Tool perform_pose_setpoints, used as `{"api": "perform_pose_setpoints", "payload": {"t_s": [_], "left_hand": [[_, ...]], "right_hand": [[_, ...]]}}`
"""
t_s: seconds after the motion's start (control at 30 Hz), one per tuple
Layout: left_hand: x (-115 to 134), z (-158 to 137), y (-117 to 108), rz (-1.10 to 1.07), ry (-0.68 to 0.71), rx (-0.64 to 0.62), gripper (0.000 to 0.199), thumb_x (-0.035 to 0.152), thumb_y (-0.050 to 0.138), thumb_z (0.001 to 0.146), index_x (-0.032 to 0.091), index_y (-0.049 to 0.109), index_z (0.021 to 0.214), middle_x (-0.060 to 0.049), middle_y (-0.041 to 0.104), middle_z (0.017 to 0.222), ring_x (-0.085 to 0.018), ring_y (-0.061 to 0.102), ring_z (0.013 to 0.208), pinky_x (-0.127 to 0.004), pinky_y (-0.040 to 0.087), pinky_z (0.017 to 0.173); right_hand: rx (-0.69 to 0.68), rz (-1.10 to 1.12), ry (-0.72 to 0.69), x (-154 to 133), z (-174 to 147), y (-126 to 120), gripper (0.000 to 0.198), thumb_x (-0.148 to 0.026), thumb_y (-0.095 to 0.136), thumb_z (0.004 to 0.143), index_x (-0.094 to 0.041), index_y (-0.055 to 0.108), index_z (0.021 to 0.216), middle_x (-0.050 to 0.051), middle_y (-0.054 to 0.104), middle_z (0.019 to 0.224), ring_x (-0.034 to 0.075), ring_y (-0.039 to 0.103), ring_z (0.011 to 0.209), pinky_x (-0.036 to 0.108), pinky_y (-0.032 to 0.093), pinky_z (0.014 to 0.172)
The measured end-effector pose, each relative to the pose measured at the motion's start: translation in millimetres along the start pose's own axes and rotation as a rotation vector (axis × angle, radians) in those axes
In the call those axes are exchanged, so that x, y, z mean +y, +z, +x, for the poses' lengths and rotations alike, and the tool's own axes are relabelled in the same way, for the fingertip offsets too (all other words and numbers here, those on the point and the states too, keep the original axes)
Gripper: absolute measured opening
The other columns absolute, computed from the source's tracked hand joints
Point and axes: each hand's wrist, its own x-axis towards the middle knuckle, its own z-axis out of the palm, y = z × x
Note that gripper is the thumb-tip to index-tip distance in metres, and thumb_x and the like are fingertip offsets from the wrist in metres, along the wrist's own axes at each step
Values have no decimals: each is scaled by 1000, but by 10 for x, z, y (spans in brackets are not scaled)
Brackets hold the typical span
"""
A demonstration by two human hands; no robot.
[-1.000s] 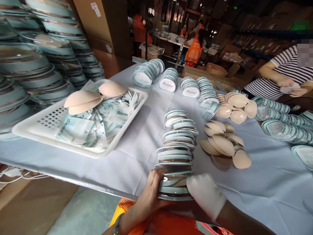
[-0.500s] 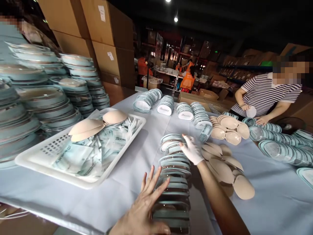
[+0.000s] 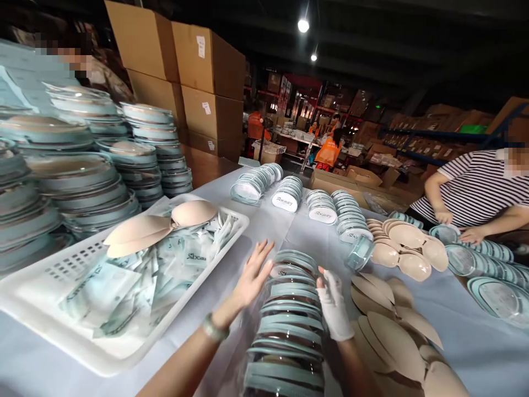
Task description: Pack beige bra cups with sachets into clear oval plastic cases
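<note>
A row of clear cases with pale-blue edges (image 3: 289, 320) stands on edge in front of me, running away along the table. My left hand (image 3: 250, 278), bare with a band at the wrist, is at the far left side of the row, fingers stretched out and apart. On the opposite side my right hand (image 3: 334, 303), in a white fingerless glove, lies close along the cases with its fingers extended. Neither hand is wrapped round a case; whether the fingertips touch them I cannot tell. Beige bra cups (image 3: 388, 342) lie in a heap right of my right hand.
A white basket (image 3: 136, 353) at left holds printed packets and beige cups. Tall stacks of cases (image 3: 78, 187) rise behind it. Across the table stand shorter case rows (image 3: 285, 196) and stacked cups (image 3: 407, 234). A person in a striped shirt (image 3: 483, 179) handles cases at right.
My left hand has moved forward along the row from its near part. My right hand has shifted from the far cases to the row's right side. The view has turned slightly left.
</note>
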Motion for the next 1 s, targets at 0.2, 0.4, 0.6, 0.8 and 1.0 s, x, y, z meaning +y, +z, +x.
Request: {"api": "perform_pose_setpoints", "payload": {"t_s": [0.2,0.4,0.6,0.8,1.0], "left_hand": [[-22,917,354,59,-75,-321,49,58,68,79,16,73,104,-12,76,111,-35,66,115,-46,48,107],[-135,685,293,21,-42,-499,53,63,53,86,17,76,98,-9,79,104,-31,69,104,-39,53,96],[-152,617,196,-151,-231,-586,75,79,47,88,17,73,120,-11,74,127,-35,63,127,-44,45,114],[-251,572,163,-206,-288,-576,81,83,53,82,20,69,130,-10,67,141,-34,56,138,-45,38,122],[-101,519,122,-101,-260,-558,89,88,51,78,20,69,133,-13,64,145,-35,52,141,-48,33,125]], "right_hand": [[-157,153,287,346,271,106,100,-99,46,67,-18,66,122,17,62,137,35,55,131,54,37,119],[-275,373,316,323,-118,129,83,-88,50,80,-14,71,110,15,74,110,32,66,108,45,50,97],[-251,328,374,85,-242,152,71,-79,55,80,-17,63,113,14,72,112,32,66,107,45,50,97],[-290,406,258,237,-272,103,65,-70,58,87,-17,61,125,12,69,121,29,63,116,43,46,104],[-387,350,189,212,-245,53,49,-59,60,92,-16,70,113,9,72,111,28,64,111,39,48,98]]}}
